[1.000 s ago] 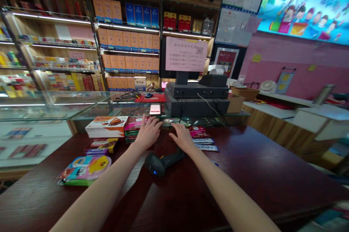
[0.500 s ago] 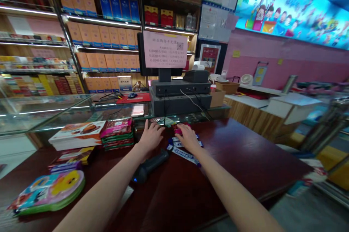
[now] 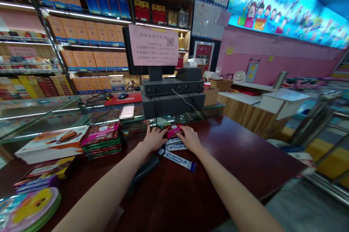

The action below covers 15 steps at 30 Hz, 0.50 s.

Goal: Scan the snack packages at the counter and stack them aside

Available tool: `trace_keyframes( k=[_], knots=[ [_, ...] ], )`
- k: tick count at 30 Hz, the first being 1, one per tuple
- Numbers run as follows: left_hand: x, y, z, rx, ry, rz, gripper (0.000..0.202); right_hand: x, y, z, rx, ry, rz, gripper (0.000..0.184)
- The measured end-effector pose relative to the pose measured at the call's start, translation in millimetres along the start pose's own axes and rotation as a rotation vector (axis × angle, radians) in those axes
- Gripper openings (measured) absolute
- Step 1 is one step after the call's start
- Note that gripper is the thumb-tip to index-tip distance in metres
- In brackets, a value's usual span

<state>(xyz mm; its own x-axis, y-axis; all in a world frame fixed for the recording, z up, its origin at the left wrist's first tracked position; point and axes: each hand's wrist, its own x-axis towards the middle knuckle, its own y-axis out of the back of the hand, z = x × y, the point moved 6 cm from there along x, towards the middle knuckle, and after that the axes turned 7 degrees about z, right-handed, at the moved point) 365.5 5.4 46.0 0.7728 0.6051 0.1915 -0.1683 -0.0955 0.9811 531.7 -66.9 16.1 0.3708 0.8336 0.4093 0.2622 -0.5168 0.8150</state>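
Head view, looking forward and down across a dark red wooden bench point(image 3: 240, 152) in a shop. Left hand point(image 3: 155, 139) and right hand point(image 3: 191, 139): both open, palms down, fingers loosely spread, neither clenched, with no visible grasp on anything. Between the two hands, near the far edge of the bench: a small crimson foil packet point(image 3: 173, 130), just beside the fingers of both hands; actual contact impossible to tell from this angle. Directly nearer the body: blue-and-white strip sachets point(image 3: 178, 161), lying loose and slanted, close below the right hand. Under the left forearm: a black handheld barcode scanner point(image 3: 143, 170), lying on the bench. Further left: a stack of pink-and-green packets point(image 3: 102, 139), then a stack of printed food boxes point(image 3: 51, 144). Beyond the bench: a glass display case point(image 3: 40, 116) and a black till unit point(image 3: 173, 103) beneath a monitor bearing a pink notice point(image 3: 153, 45).

Step in hand, as judged: close handling of the small packets between the hands, nothing lifted at this moment. Call of the next move, as judged: a closing of the fingers for any lift of the crimson packet, with a pinch from its edge best suited to thin foil lying flat on wood.
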Motion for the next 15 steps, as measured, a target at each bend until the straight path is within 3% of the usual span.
trace_keyframes(
  k=[15],
  knots=[
    [21.6, -22.8, 5.0, -0.107, 0.071, -0.160, 0.068, 5.5, -7.8, 19.3, -0.026, -0.078, -0.111, 0.054]
  ],
)
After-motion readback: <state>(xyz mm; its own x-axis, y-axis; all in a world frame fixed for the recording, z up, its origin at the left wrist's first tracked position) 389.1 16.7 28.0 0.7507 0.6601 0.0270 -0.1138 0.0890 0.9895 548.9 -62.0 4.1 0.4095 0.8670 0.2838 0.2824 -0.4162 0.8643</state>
